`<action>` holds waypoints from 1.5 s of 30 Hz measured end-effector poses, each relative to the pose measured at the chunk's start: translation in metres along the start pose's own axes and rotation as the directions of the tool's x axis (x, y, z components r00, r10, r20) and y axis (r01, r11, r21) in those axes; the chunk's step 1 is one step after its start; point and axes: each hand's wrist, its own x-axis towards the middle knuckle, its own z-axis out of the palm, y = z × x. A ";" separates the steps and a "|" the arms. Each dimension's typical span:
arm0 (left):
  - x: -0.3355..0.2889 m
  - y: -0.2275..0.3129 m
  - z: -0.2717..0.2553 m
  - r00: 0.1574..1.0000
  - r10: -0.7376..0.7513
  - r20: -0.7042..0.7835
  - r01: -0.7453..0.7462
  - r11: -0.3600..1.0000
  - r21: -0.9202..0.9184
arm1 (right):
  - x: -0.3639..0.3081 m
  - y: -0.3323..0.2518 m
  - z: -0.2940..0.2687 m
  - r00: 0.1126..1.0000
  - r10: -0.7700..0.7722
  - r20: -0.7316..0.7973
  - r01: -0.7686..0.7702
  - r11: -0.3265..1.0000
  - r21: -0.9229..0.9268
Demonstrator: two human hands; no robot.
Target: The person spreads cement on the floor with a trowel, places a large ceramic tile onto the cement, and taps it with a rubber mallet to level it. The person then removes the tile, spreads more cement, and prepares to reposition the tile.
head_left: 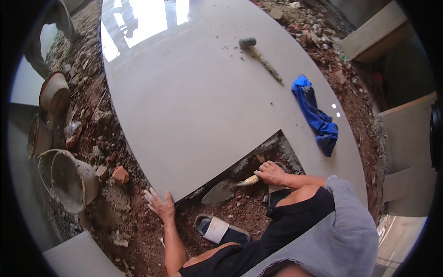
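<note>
Grasping a trowel [225, 189] is the right grip [271, 173]; left grip [161, 205], released; bucket [89, 183] apparently grey-coated inside.

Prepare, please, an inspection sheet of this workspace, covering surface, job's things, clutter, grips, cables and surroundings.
Surface: glossy pale slab; reddish soil exposed at its near cutout.
Job's things: trowel, blade over the soil.
Clutter: mallet and blue cloth loose on the pale surface; bucket and brick piece at left.
Grips: left grip spread at the slab's near-left corner, contact unclear; right grip closed on the trowel's handle.
Cables: nothing seen.
Surroundings: another person's legs, upper left; rubble along both sides.
</note>
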 end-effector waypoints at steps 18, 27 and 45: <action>0.004 0.013 -0.018 0.994 -0.060 0.088 0.058 0.998 0.022 | -0.036 0.019 -0.053 0.930 -0.012 0.366 -0.108 0.946 0.306; 0.077 0.134 -0.031 0.944 0.145 0.297 -0.240 0.919 0.312 | 0.099 0.321 -0.085 0.599 0.676 -0.429 -0.698 0.703 0.132; 0.168 0.222 -0.036 0.849 0.171 0.499 -0.343 0.899 0.274 | 0.151 0.302 -0.119 0.548 0.807 -0.219 -0.504 0.528 0.684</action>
